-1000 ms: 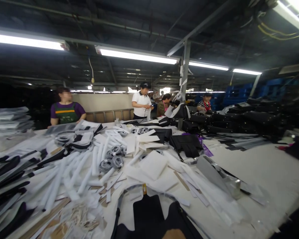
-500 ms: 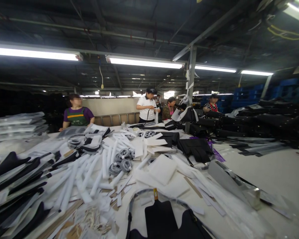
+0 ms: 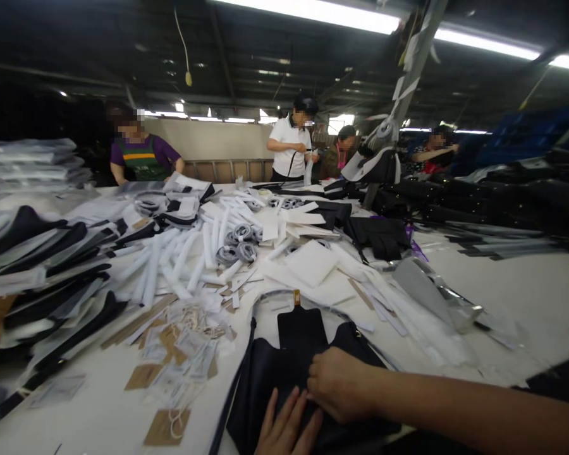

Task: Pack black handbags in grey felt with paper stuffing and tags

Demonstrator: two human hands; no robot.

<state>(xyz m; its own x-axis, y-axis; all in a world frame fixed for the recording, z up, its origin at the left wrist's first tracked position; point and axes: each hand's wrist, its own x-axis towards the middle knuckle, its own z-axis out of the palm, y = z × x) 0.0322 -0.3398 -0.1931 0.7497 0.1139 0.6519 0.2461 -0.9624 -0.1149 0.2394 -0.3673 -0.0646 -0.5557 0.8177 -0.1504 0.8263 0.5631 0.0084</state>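
A black bag (image 3: 260, 373) lies on the pale table at the bottom centre, its strap wrapped in clear plastic curving round the top and a flap with a gold clasp (image 3: 296, 298) pointing away. Flat on the bag's lower part rests my left hand (image 3: 289, 424), fingers spread. My right hand (image 3: 337, 384) reaches in from the right and touches the middle of the bag beside the left fingertips. Its fingers are curled closed; whatever they pinch is hidden.
White foam tubes (image 3: 154, 272), grey coils (image 3: 241, 243) and white sheets (image 3: 308, 262) cover the table (image 3: 526, 284) ahead. Brown tags (image 3: 167, 426) lie to the left, near plastic-wrapped black pieces (image 3: 76, 316). Several people stand beyond; a metal post (image 3: 417, 63) rises behind.
Both hands have come into view on the bag. The view has tilted down, so the bag and more of the near table show; a person at the far right has raised an arm.
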